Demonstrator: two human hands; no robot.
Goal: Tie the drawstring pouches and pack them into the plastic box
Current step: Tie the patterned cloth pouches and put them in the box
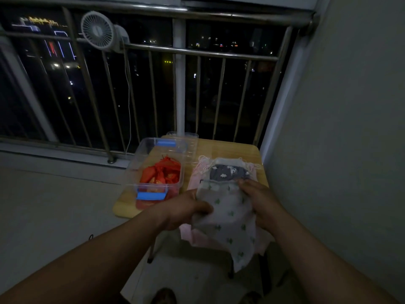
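Note:
A white drawstring pouch with small green tree prints (228,218) hangs between both hands over the near edge of a small wooden table (230,148). My left hand (186,208) grips its left edge and my right hand (258,199) grips its upper right side. Behind it on the table lie a grey pouch with white animal prints (228,172) and pink pouches (197,175). A clear plastic box (153,167) with blue latches stands on the table's left side, holding several red pouches (162,172).
The box's clear lid (190,145) lies behind the box. A metal railing (197,51) with a white clip fan (98,29) and its cord runs along the back. A wall (339,128) closes the right side. The table's legs (151,253) stand on the tiled floor.

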